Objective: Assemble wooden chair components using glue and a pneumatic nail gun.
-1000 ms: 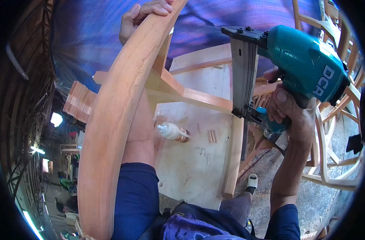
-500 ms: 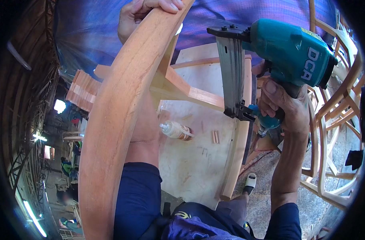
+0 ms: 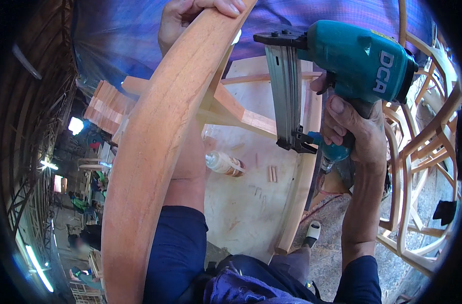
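Teal pistol-shaped nail gun (image 3: 357,61), gripped in right hand (image 3: 356,124), edged nearer the curved tan wooden rail (image 3: 155,137) left hand (image 3: 183,17) clasped. Looked part-joined, no contact yet.

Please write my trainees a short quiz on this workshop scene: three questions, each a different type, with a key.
1. True or false: the left hand holds the curved wooden piece near the top of the picture.
2. Choose one: which hand holds the fastener gun? A) left B) right C) both
3. Short answer: is the nose of the gun touching the curved wooden piece?

Key
1. True: its fingers wrap over the edge there.
2. B: the right hand grips the handle.
3. No: a gap shows between them, with the blue-purple sheet visible behind.
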`<state>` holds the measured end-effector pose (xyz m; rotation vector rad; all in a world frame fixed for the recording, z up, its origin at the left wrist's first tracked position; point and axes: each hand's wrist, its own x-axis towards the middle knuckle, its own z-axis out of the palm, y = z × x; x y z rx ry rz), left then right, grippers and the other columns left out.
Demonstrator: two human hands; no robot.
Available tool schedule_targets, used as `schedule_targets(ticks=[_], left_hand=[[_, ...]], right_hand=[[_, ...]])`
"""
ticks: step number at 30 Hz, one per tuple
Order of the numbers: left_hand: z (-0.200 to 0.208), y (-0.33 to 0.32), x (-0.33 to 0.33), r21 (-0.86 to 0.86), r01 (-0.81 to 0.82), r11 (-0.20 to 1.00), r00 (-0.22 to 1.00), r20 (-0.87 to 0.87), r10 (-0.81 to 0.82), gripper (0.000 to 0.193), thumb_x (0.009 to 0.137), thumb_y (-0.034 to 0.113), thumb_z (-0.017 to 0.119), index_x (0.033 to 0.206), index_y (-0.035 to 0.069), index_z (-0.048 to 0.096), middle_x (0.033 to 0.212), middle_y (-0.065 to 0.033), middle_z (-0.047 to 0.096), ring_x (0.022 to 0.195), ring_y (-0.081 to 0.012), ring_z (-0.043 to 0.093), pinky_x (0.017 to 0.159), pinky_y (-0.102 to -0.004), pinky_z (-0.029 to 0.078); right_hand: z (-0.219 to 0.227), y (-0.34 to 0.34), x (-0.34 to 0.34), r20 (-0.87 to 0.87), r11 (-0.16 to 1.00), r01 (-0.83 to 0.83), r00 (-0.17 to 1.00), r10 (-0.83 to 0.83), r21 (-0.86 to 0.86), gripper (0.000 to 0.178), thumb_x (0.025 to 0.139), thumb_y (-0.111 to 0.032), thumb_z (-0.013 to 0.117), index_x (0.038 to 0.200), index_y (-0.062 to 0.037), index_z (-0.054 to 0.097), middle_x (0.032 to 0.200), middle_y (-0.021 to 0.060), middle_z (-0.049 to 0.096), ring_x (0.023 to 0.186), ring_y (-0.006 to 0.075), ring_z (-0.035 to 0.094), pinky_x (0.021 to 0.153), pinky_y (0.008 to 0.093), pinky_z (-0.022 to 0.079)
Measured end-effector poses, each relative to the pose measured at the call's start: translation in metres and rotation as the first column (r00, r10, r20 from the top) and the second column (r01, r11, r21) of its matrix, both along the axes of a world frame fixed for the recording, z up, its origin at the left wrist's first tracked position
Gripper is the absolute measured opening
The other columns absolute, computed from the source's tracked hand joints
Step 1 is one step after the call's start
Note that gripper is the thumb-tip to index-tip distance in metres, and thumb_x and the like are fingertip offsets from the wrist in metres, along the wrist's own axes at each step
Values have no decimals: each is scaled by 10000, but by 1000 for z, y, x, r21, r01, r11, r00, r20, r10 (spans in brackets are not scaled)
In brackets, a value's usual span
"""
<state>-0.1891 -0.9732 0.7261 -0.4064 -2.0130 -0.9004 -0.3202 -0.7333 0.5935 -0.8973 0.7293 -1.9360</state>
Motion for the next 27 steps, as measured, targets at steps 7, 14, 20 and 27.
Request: schedule_targets(ticks=[7,14,20,27], left_hand=[[-2,-5,-6,-16,82,997,996,-41,-83,604,1025,236,220,710,11,684,764,-187,698,852,-313,640,1029,-487,442],[-11,-12,-31,-50,605,795,765,-239,-598,575,1032,210,231,740,15,687,766,-179,694,834,-300,639,1009,-490,458],[-6,13,-6,-64,41,997,992,-112,-48,574,1037,207,235,750,8,691,773,-185,693,839,-294,639,1021,-499,451],[-1,5,-5,-15,94,995,995,-36,-95,592,1034,233,244,754,-4,709,768,-187,693,858,-298,642,1034,-495,441]], right_hand=[[0,-10,-3,25,996,-85,996,86,-41,375,897,-196,783,1149,56,670,676,-15,534,504,54,460,466,228,393],[4,-17,0,10,996,-87,996,88,-34,333,919,-193,757,1123,55,670,665,-18,514,507,51,447,467,227,389],[-2,-23,-8,23,993,-98,995,99,-59,308,936,-190,737,1112,52,666,635,-26,488,492,54,438,465,229,381],[-3,-33,-12,18,994,-98,995,99,-49,308,942,-195,730,1111,54,663,615,-26,478,481,56,429,460,233,371]])
